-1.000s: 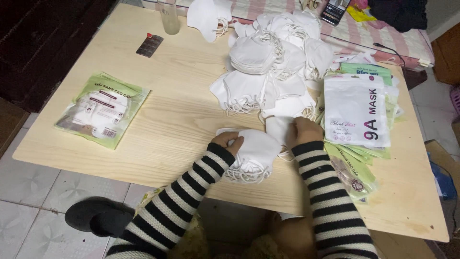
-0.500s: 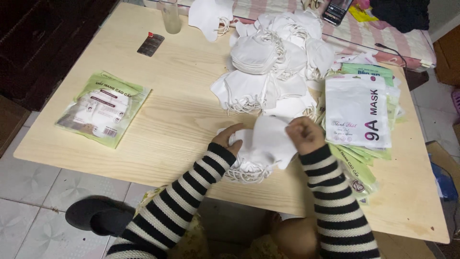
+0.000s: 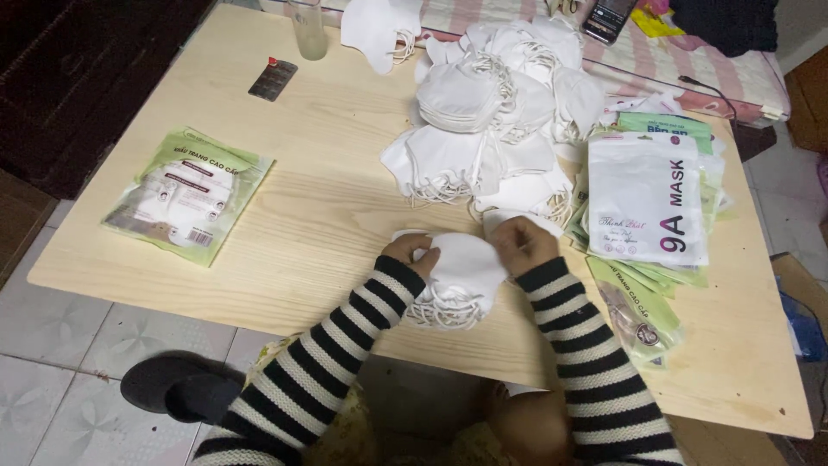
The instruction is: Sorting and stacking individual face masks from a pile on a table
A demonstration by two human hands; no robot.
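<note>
Both my hands hold a small stack of white face masks (image 3: 461, 276) at the near edge of a light wooden table (image 3: 328, 198). My left hand (image 3: 414, 252) pinches the stack's left side and my right hand (image 3: 520, 243) grips its right side. The masks' ear loops hang toward me. A big loose heap of white masks (image 3: 492, 121) lies just beyond my hands. Black and white striped sleeves cover both my arms.
A pile of white and green mask pouches (image 3: 651, 198) lies to the right, a filled green pouch (image 3: 188, 195) to the left. At the far edge stand a glass (image 3: 308, 30), a dark blister pack (image 3: 272, 79) and a phone (image 3: 609, 17). A black slipper (image 3: 177, 387) lies on the tiled floor.
My hands have lifted the mask stack a little and moved apart to its two sides; a second ago they were close together on top of it.
</note>
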